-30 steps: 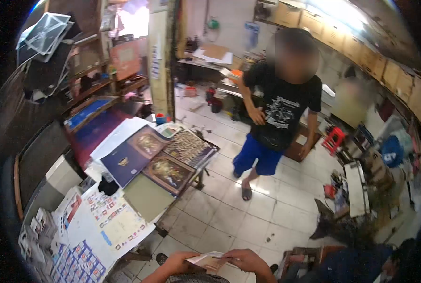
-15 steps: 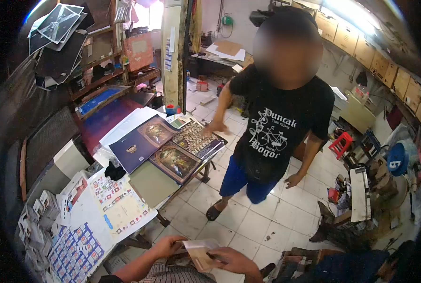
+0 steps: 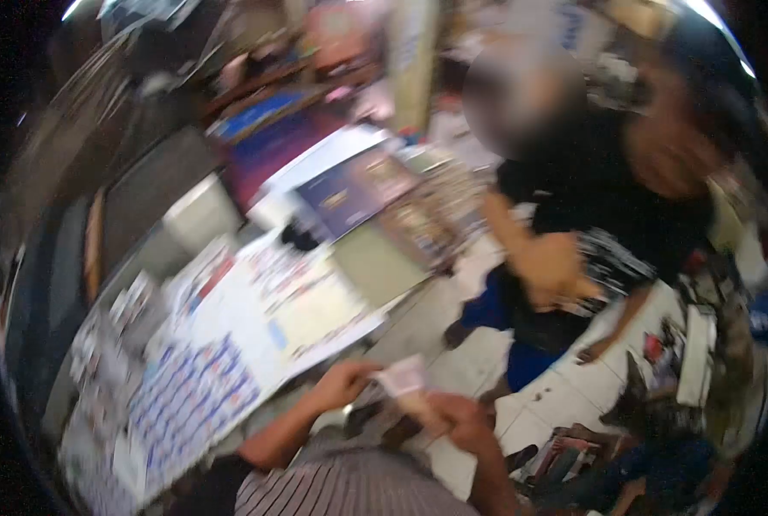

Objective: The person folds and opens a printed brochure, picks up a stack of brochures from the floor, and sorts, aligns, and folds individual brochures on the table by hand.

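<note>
A pale, pinkish-white piece of paper (image 3: 407, 378) is between my two hands, low in the middle of the blurred head view. My left hand (image 3: 347, 383) pinches its left corner. My right hand (image 3: 468, 421) closes round its lower right end. Whether it is a single sheet or a folded piece I cannot make out. Left of my hands, a sheet with rows of blue printed pieces (image 3: 196, 400) lies on the worktable, beside a white printed sheet (image 3: 328, 320).
A person in a black shirt (image 3: 595, 172) stands close by on the right, with an arm across the body. Dark blue printed covers (image 3: 349, 193) and a grey-green board (image 3: 377, 265) lie on the table's far part. Cluttered items (image 3: 698, 353) stand at right.
The view has swung left and blurred, so the table sits further right. My hands still hold the paper. The person in black appears further right, with an arm now bent across the body.
</note>
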`<state>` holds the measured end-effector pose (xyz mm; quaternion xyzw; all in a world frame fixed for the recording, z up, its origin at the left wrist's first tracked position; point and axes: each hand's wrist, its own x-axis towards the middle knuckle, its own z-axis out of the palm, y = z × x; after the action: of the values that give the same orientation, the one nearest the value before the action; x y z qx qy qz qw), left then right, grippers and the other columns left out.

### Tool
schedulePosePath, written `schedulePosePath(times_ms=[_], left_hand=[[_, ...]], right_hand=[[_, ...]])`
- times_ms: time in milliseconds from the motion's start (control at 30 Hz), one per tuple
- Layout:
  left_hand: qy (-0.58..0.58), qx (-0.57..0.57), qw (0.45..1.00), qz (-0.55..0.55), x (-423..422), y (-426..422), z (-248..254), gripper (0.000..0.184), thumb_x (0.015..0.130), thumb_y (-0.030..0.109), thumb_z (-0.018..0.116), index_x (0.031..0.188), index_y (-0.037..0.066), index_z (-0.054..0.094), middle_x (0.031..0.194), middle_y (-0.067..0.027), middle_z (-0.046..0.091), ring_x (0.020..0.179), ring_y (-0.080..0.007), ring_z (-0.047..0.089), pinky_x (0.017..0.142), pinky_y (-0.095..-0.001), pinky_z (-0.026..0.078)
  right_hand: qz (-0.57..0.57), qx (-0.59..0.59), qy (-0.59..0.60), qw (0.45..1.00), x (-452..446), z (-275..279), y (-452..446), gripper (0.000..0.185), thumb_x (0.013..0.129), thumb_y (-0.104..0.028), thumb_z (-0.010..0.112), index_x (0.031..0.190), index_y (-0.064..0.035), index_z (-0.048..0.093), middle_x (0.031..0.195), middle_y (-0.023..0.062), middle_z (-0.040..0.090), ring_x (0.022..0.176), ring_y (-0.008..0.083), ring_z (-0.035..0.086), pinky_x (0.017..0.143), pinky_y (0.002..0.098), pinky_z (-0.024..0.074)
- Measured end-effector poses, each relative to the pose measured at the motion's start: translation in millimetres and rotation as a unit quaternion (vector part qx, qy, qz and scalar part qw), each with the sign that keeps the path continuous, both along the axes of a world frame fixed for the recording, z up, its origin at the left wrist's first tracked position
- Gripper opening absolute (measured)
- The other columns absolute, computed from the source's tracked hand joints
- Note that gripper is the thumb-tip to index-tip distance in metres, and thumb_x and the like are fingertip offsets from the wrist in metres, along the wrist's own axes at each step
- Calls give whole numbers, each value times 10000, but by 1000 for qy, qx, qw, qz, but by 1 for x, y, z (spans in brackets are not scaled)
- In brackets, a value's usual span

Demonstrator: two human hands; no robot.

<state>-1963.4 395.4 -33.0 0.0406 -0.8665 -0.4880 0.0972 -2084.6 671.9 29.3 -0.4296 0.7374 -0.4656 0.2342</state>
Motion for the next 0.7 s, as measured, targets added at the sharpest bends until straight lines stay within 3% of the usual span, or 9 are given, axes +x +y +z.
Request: schedulePosePath(times_ms=[67,133,200,333,367,533,600,667,700], left_hand=[[18,29,998,52,40,-26,5,321,874,-13,584,1179,54,660,1110,-139,693,1043,-254,650,915,-374,509],[-53,184,966,173,89,-46,16,337,880,-40,567,1196,42,648,1157,-127,681,1097,-212,632,925,-344,512],[24,188,954,231,142,-77,11,350,902,-62,534,1224,36,628,1200,-119,660,1108,-200,629,920,-331,530],[138,423,789,424,241,-129,36,545,896,-127,462,1417,32,444,1249,-107,644,1058,-145,634,848,-269,527],[89,407,794,443,265,-139,37,542,910,-118,443,1430,34,427,1261,-113,637,1084,-154,629,871,-251,521],[149,414,746,500,348,-165,14,450,901,-116,435,1318,5,553,1260,-108,630,1094,-174,626,904,-265,502],[177,439,718,510,370,-169,8,432,894,-120,430,1270,8,601,1275,-119,616,1122,-180,614,931,-273,491],[197,239,790,528,388,-174,0,408,877,-127,424,1174,18,664,1312,-147,573,1183,-196,579,989,-287,455],[200,242,787,530,395,-176,5,384,857,-131,436,1098,21,693,1351,-170,529,1225,-232,552,1017,-301,431]], right_hand=[[-6,-4,44,999,14,-1,-33,368,719,-81,785,1072,-11,707,1124,186,695,1062,311,662,937,417,512],[19,-70,144,987,36,9,-82,302,705,-100,815,984,-23,730,1050,156,719,1011,299,679,878,403,536],[65,-116,141,981,67,24,-145,307,704,-185,825,981,-84,737,1065,126,715,1067,301,671,944,459,489],[201,-148,243,938,142,31,-252,249,669,-141,813,910,-152,750,1097,33,696,1121,269,619,1073,554,338],[230,-169,287,914,158,30,-275,248,653,-133,810,889,-183,753,1118,3,685,1144,261,595,1099,591,284],[256,-148,277,914,222,16,-343,240,662,-77,777,850,-226,765,1123,-32,678,1247,251,524,1099,638,225],[291,-135,322,891,233,8,-365,232,671,-162,787,887,-245,766,1151,-32,662,1236,239,524,1114,661,207],[362,-118,311,871,243,8,-386,235,683,-163,778,902,-246,765,1152,-39,665,1239,225,522,1118,673,192],[419,-95,301,851,248,9,-397,238,695,-164,769,917,-248,765,1154,-45,668,1242,212,520,1121,685,177]])
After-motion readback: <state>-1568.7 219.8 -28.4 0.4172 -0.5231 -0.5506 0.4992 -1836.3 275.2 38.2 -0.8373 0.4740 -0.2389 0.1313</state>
